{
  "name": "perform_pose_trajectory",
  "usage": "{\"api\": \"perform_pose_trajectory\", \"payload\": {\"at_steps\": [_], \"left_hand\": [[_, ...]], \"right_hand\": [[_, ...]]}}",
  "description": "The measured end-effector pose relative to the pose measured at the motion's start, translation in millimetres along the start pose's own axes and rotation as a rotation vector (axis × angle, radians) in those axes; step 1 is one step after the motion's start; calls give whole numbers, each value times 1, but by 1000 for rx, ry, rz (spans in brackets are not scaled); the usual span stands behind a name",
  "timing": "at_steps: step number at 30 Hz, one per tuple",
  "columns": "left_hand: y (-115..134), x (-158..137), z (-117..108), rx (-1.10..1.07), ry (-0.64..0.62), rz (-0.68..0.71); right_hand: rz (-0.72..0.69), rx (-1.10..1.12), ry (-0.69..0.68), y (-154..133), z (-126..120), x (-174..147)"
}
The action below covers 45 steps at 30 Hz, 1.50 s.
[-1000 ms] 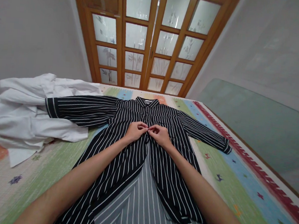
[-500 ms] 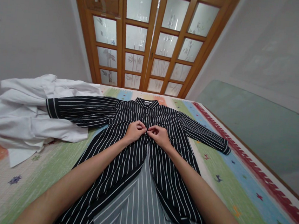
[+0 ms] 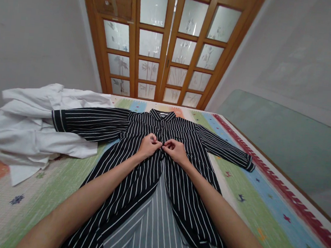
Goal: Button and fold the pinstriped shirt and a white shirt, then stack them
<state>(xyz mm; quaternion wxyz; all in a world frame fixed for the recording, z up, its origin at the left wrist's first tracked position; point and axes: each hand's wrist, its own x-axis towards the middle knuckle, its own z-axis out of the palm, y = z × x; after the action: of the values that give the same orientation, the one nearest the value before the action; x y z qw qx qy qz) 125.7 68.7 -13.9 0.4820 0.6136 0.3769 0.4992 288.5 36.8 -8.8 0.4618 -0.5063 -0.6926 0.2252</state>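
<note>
A black shirt with white stripes [image 3: 128,175] lies spread out, front side up, its collar away from me and its sleeves stretched to both sides. Below my hands its two front edges part and show the grey striped inside of the back. My left hand [image 3: 149,145] pinches the front edge at mid-chest, fingers closed. Right beside it, my right hand [image 3: 175,150] pinches the other front edge, fingertips almost touching the left ones. Whatever small part of the placket sits between the fingertips is too small to make out.
Crumpled white cloth [image 3: 42,124] lies at the left, partly under the shirt's left-side cuff. A colourful striped sheet [image 3: 42,190] covers the surface beneath. A pale green panel [image 3: 284,139] borders the right side. Wooden doors with glass panes [image 3: 161,45] stand behind.
Both hands stay at the same spot on the shirt front, with only slight finger shifts. The view has tilted a little; the shirt lies as before.
</note>
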Motion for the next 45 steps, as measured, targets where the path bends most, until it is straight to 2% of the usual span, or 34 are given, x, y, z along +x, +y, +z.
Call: {"api": "perform_pose_trajectory", "payload": {"at_steps": [9, 14, 19, 23, 25, 27, 31, 33, 37, 45], "left_hand": [[8, -5, -1, 92, 0, 40], [10, -6, -1, 119, 0, 63], [13, -5, -1, 228, 58, 87], [26, -7, -8, 365, 77, 137], [37, -13, -12, 467, 38, 204], [50, -23, -16, 545, -62, 272], [63, -45, -16, 663, -326, 321], [59, -54, -14, 746, -387, 313], [42, -62, -10, 850, -369, 293], [30, -64, -12, 718, -323, 309]], "right_hand": [[51, 48, -24, 0, -3, 2], [23, 22, -10, 1, -3, 2], [45, 33, 21, 1, -3, 2], [87, 62, 28, -11, -11, 1], [47, 40, 21, -24, -19, -2], [-4, -5, -22, -39, -27, -9], [-21, -160, -270, -63, -34, -31], [5, -319, -363, -68, -32, -41], [69, -590, -351, -66, -24, -53], [130, -674, -293, -57, -15, -50]]}}
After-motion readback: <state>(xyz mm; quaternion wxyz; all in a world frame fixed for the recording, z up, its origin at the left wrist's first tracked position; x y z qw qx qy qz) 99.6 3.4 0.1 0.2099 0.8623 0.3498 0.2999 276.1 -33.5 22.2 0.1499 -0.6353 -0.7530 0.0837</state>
